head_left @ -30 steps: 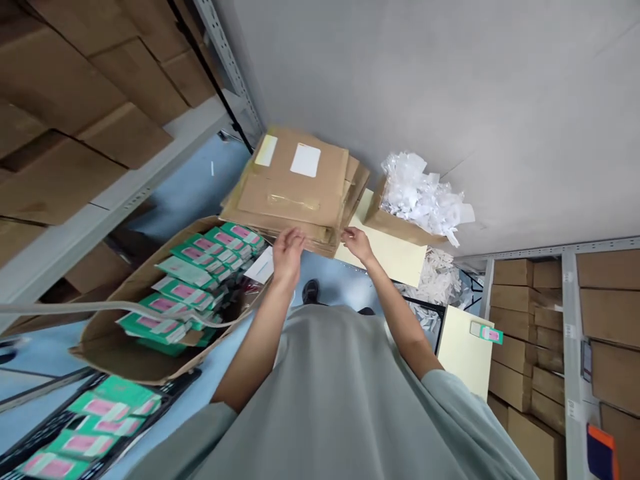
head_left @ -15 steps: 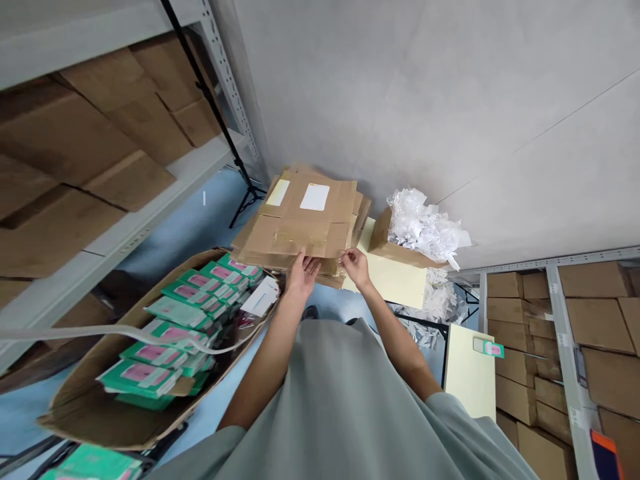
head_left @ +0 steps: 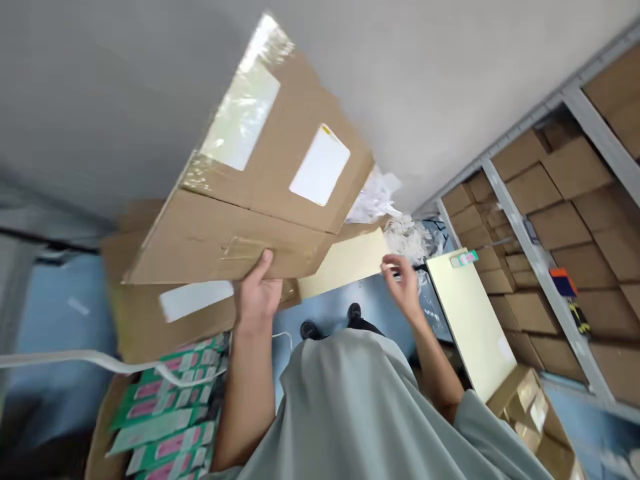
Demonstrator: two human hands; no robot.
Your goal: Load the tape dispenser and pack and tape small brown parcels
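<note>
A flattened cardboard box, with two white labels and shiny clear tape on its face, is tilted up in front of me. My left hand grips its lower edge, thumb on the near face and fingers hidden behind. Under it lies more flattened cardboard, one piece bearing a white label. Away to the right, my right hand is apart from the box, beside a pale yellow board. Its thumb and forefinger are pinched together; whatever may be between them is too small to make out.
A carton of green and pink packets stands lower left, crossed by a white cable. Crumpled white plastic lies behind the raised box. On the right are a pale tabletop with one green packet, an open carton and shelves of boxes.
The top flattened box has been lifted and tilted up off the stack by my left hand. My right hand has moved right, away from the cardboard edge. The view has turned.
</note>
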